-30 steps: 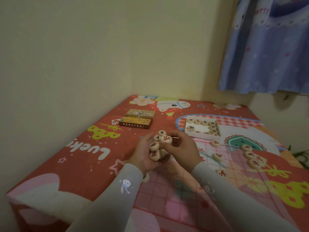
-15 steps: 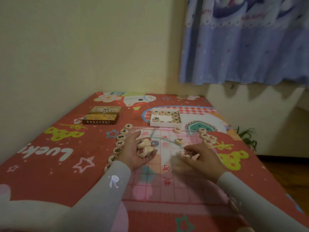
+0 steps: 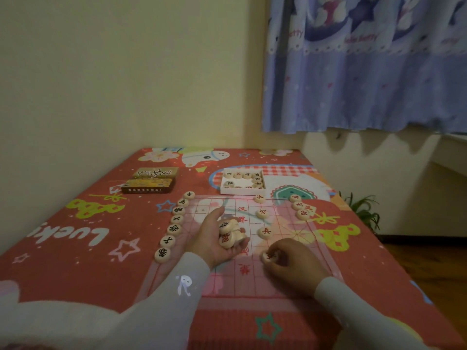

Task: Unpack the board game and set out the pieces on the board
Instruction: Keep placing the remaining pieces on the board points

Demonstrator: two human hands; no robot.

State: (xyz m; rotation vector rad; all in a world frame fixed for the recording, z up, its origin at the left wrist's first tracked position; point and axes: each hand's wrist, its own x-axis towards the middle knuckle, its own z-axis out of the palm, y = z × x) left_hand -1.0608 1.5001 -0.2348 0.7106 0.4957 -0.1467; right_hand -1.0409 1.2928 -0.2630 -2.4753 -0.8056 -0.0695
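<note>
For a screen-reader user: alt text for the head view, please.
The right hand sets a red-marked xiangqi piece on the board while the left hand cups a handful of pieces. A white tray and game box lie beyond.

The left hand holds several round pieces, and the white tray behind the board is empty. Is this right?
Not quite. The head view shows the left hand holding several round pieces, but the white tray behind the board is not empty: pieces lie in it.
</note>
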